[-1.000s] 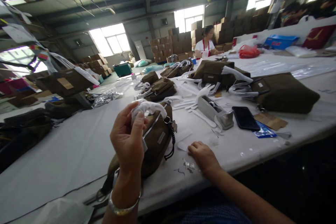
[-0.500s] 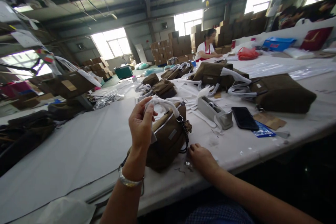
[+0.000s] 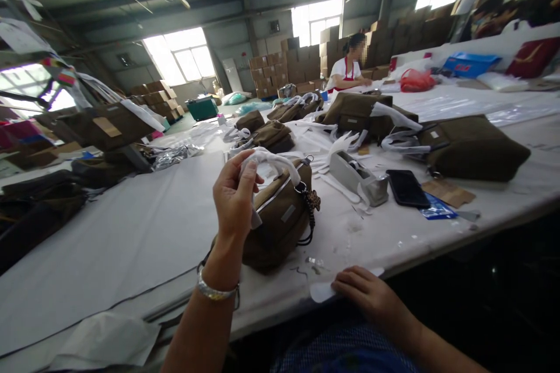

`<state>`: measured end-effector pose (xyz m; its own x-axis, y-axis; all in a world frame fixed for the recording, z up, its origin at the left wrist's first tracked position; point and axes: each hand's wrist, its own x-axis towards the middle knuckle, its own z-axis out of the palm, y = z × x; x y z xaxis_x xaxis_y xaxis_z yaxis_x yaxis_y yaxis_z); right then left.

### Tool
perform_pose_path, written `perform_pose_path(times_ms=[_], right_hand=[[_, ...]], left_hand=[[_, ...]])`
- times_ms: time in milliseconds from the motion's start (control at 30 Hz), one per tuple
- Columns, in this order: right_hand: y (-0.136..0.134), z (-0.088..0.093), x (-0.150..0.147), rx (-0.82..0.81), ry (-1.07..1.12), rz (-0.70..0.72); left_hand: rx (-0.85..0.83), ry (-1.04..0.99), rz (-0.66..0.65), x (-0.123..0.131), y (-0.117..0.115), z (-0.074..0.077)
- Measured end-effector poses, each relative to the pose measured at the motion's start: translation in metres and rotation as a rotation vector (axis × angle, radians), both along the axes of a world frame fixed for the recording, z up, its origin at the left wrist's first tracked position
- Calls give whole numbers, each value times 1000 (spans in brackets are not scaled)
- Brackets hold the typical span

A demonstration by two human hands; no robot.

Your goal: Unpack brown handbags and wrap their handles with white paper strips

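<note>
My left hand (image 3: 233, 201) is closed around the white-wrapped handle (image 3: 280, 164) of a small olive-brown handbag (image 3: 277, 230). The bag rests on the table, with a zip along its top and a dark charm (image 3: 313, 200) hanging from a ring at its side. A small grey tag hangs below my left fingers. At the table's front edge my right hand (image 3: 371, 297) grips a white strip (image 3: 322, 291), fingers together over it; my thumb is hidden. The strip's two ends show on either side of the hand.
A grey tape dispenser (image 3: 359, 179), a black phone (image 3: 408, 188) and a blue packet (image 3: 437, 207) lie to the right. More olive bags (image 3: 479, 148) with wrapped handles stand behind. A person (image 3: 347, 67) in a red apron works across the table.
My right hand has moved from beside the bag towards me and to the right, and a white strip now shows under it. My left hand stays on the handle.
</note>
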<state>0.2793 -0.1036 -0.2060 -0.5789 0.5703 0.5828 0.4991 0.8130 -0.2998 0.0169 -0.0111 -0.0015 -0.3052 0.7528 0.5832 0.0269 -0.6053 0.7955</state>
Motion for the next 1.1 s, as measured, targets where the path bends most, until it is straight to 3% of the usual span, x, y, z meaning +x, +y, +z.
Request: perform_pose_path(times_ms=[100,200,300,433,500,600,700,833,900,1100], right_hand=[[1,28,-8,-385,210,-46],[12,75,-27,-801,464,-155],[29,120,-49,-980,639,-103],[54,154,-73,-1002,802,-19],[62,162,-81,-991,863,22],[68,172,-87,-945,884,91],[72,182,-89,-910,824,124],[79,196,-85,-873,709,140],[81,203,-81,-873,653,162],[73,225,-60,-1011,610,170]], left_hand=[[-53,-27,-117,3,-7,5],[-100,3,-216,9,-18,12],[-137,94,-299,15,-33,17],[-258,268,-436,17,-50,18],[-289,310,-412,16,-53,15],[-315,145,-314,12,-45,10],[-390,-87,-326,6,-29,5],[-522,-64,-407,2,-17,6],[-482,34,-389,2,-16,12],[-248,272,-129,-1,-22,36]])
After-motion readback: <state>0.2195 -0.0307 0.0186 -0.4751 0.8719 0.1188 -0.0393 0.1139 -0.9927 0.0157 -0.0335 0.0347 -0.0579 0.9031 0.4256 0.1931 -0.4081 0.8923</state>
